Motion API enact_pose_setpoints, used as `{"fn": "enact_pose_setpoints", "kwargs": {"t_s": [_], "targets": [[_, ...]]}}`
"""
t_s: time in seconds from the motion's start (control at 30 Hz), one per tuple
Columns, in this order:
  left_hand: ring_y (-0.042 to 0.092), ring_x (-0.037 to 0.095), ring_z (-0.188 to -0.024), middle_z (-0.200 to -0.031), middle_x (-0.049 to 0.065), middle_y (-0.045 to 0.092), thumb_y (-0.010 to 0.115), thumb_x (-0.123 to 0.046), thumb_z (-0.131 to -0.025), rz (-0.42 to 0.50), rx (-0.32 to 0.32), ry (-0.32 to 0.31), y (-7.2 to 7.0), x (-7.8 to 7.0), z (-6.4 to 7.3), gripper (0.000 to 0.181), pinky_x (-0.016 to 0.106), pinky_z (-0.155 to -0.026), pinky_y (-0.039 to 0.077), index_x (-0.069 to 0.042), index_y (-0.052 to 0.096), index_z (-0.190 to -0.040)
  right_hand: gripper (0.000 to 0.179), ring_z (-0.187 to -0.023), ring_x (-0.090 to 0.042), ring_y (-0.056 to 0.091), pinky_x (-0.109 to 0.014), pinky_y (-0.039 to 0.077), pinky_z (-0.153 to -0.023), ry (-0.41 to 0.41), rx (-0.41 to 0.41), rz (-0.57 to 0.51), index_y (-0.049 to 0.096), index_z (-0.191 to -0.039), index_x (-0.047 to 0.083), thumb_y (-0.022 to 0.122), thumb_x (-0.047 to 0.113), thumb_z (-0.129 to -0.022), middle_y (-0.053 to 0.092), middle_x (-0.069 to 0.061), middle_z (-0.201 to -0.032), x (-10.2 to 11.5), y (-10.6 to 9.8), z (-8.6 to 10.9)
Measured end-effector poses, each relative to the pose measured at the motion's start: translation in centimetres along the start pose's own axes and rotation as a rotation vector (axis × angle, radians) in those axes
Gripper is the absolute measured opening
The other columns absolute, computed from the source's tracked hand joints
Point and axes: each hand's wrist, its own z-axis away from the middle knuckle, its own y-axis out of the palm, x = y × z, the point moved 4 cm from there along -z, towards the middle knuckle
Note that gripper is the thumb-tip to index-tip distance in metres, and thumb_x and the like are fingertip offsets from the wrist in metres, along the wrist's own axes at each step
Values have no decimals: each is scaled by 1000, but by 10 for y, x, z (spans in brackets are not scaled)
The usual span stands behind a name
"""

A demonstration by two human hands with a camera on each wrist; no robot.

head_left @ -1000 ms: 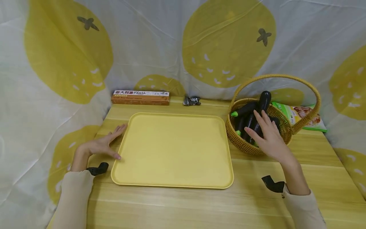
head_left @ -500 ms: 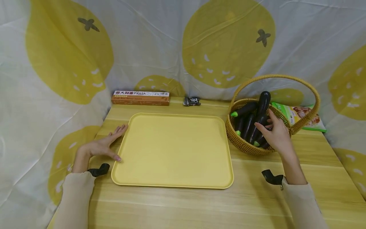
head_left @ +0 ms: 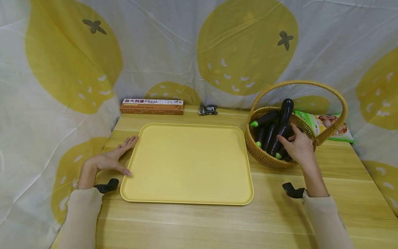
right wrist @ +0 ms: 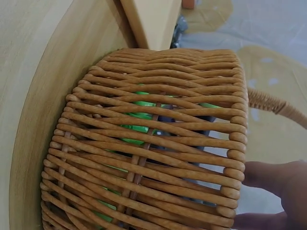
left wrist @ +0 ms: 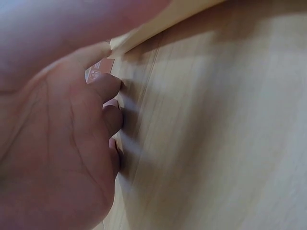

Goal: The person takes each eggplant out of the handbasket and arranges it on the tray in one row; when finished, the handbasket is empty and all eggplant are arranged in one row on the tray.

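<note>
Fingers (head_left: 296, 130) of the right hand (head_left: 303, 147) reach, bent, into a wicker basket (head_left: 264, 158) in the head view, with the thumb and forefinger a small gap apart among dark eggplants (head_left: 273, 136); whether they grip one I cannot tell. The eggplants lie heaped, some with green stem ends low near the rim, one with its rounded tip sticking up above the far rim. The basket stands just right of a yellow tray (head_left: 188, 162) on the wooden desk (head_left: 192, 224). The left hand (head_left: 107, 160) has its fingers spread wide, with the thumb and forefinger at the tray's left edge. Behind the tray are a pasta box (head_left: 151, 107) and a small black packet (head_left: 208, 110); a green-edged bag (head_left: 331, 127) lies behind the basket, before a lemon-print cloth (head_left: 174, 41).

On the left wrist view, the palm faces the camera, the fingertips rest on the desk, and the tray edge passes above the thumb side.

On the right wrist view, the basket's woven side fills the middle, with green and dark parts of the eggplants visible through its gaps; the thumb is at the rim.
</note>
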Motion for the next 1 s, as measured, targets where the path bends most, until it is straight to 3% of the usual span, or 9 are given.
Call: {"fn": "enact_pose_setpoints", "kwargs": {"t_s": [0.13,0.33,0.4,0.53,0.77,0.9,1.0], "targets": [[-22,50,-155,-172,21,-19,93,-19,-74,-6,1,-5,0,0,0,132,76,-119,-14,-10,1,-168,82,-89,-43,64,-60,50,-81,4,2,13,22,-160,-10,59,38,-104,68,-33,-107,1,3,-1],[-22,49,-155,-172,20,-19,93,-19,-74,-1,1,-5,1,1,0,132,76,-119,-15,-11,1,-168,87,-57,-21,57,-38,44,-63,9,37,34,18,-159,-13,60,39,-104,69,-14,-76,7,8,1],[-23,49,-155,-172,20,-19,93,-19,-74,1,0,-3,1,1,0,131,76,-119,-15,-11,1,-168,87,-53,-19,54,-39,44,-64,7,36,40,18,-159,-14,61,37,-104,68,-11,-71,9,9,1],[-23,49,-155,-172,20,-20,93,-18,-75,11,0,-2,1,1,1,131,76,-118,-16,-11,1,-168,86,-55,-18,57,-45,48,-67,-3,25,54,20,-157,-17,62,35,-103,70,-16,-75,11,13,0],[-24,48,-155,-171,20,-21,93,-18,-74,28,1,-8,1,0,2,131,75,-118,-17,-9,0,-168,87,-53,-19,54,-31,40,-48,-20,8,65,22,-154,-21,67,31,-101,66,-18,-72,12,17,-1],[-25,48,-155,-171,20,-21,93,-17,-75,31,4,-4,1,-1,1,131,75,-118,-17,-10,0,-168,93,-48,-17,51,-30,41,-45,-18,77,54,12,-158,-16,66,34,-102,60,-11,-63,12,21,-3],[-25,47,-155,-171,19,-21,92,-17,-75,36,5,3,1,-1,0,131,75,-118,-18,-10,0,-168,92,-49,-16,52,-30,43,-46,-14,135,29,6,-161,-11,58,40,-105,65,-14,-72,10,25,-4]]}}
